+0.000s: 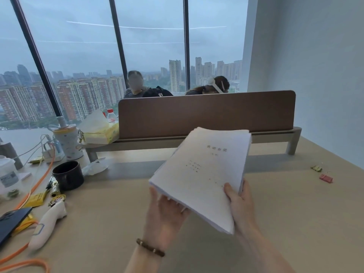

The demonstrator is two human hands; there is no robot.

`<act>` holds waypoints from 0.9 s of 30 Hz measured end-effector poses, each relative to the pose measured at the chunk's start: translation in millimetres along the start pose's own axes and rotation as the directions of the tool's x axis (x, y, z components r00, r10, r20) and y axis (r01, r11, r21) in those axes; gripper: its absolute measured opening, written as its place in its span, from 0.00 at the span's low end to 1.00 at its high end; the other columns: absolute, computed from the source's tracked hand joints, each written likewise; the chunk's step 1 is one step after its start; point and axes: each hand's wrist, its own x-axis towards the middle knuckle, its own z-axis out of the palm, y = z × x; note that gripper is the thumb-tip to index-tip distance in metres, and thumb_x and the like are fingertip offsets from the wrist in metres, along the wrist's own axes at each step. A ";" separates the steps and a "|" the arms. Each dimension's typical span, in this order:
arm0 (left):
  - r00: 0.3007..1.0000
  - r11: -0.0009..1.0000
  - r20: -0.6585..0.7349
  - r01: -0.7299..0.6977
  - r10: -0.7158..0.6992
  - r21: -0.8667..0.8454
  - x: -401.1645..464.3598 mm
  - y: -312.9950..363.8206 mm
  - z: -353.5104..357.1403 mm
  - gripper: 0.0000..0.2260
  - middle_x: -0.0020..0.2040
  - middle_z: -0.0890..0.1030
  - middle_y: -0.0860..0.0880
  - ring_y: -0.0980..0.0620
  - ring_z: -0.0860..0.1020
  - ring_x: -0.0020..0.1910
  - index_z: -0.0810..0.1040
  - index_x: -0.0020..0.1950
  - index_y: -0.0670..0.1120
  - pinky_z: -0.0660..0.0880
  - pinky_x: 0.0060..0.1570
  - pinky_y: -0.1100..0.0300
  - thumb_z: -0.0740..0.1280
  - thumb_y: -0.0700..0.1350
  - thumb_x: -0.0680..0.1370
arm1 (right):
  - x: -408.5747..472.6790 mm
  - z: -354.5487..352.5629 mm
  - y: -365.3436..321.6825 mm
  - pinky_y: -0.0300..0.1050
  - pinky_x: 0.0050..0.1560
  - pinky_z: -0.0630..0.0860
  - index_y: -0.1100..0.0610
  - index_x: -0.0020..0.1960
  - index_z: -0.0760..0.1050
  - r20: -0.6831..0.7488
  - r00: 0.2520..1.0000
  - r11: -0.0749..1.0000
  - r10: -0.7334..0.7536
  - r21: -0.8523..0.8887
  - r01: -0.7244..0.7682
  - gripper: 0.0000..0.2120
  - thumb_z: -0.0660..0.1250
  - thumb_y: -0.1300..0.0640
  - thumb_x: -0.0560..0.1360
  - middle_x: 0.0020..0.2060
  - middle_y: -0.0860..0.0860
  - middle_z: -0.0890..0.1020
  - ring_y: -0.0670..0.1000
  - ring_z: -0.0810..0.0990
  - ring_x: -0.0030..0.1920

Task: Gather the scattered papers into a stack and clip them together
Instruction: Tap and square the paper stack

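far left, at the table [285,213] edge: a dark blue phone [11,219], an orange cable [37,182] running across the surface, yellow sachets [36,199], and a white handheld device [48,223] lying flat. behind these stand a clear lidded cup [7,174], a black mug [68,175], a patterned tumbler with straw [68,141], a tissue box [101,133] with a sheet protruding, and a red-capped bottle [111,115]. a crumpled clear wrapper [95,166] lies just beside the mug.

centre: a brown divider panel [206,113] stands upright across the table; two people sit beyond it, in front of a window with a city view.

the paper stack [202,174] is gathered into one block and held above the table, tilted, printed cover sheet facing up. no clip is visible on it.

the left hand [165,215], with a beaded bracelet [150,247] on the wrist, supports the stack's lower-left corner from beneath. its palm faces up and the fingers extend under the sheets, so whether they are spread or together cannot be told.

the right hand [241,203] grips the stack's lower-right edge: the thumb lies on the top sheet, one fingertip shows at the side edge, and the remaining fingers are hidden beneath the paper.

far right, well apart from the stack, a green binder clip [316,168] and a red binder clip [326,178] lie on the table near each other.
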 end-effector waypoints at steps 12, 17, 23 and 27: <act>0.897 0.893 -0.347 -0.103 0.273 0.438 12.5 -5.0 -0.1 0.09 0.51 0.86 0.40 0.45 0.85 0.44 0.80 0.55 0.36 0.84 0.43 0.52 0.68 0.32 0.76 | -8.1 2.0 -16.9 0.39 0.46 0.80 0.53 0.63 0.70 0.007 0.992 0.964 -0.128 0.234 0.123 0.14 0.65 0.64 0.80 0.50 0.48 0.84 0.47 0.84 0.50; 0.893 0.665 -0.106 -0.241 0.437 0.707 0.6 42.1 -25.3 0.10 0.47 0.87 0.48 0.51 0.85 0.46 0.83 0.52 0.41 0.82 0.42 0.61 0.69 0.34 0.72 | 32.8 -51.4 -57.4 0.43 0.45 0.82 0.51 0.70 0.72 0.106 0.984 0.974 -0.144 0.188 0.122 0.22 0.69 0.59 0.77 0.52 0.54 0.85 0.50 0.84 0.46; 0.870 0.417 -0.019 -0.217 0.493 0.883 -3.0 60.4 -57.0 0.07 0.43 0.87 0.54 0.48 0.84 0.46 0.83 0.49 0.44 0.82 0.41 0.61 0.70 0.34 0.75 | 46.7 -65.6 -32.6 0.52 0.57 0.79 0.51 0.57 0.79 0.292 0.951 0.921 -0.101 -0.333 0.201 0.17 0.72 0.69 0.74 0.48 0.48 0.88 0.55 0.85 0.54; 0.902 0.462 -0.052 -0.169 0.429 0.871 -8.8 55.7 -68.5 0.18 0.43 0.88 0.47 0.43 0.85 0.47 0.85 0.46 0.40 0.82 0.40 0.58 0.81 0.49 0.64 | 35.8 -63.4 -7.0 0.42 0.49 0.82 0.53 0.56 0.78 0.254 0.965 0.947 -0.066 -0.289 0.141 0.14 0.69 0.69 0.76 0.48 0.43 0.87 0.50 0.85 0.53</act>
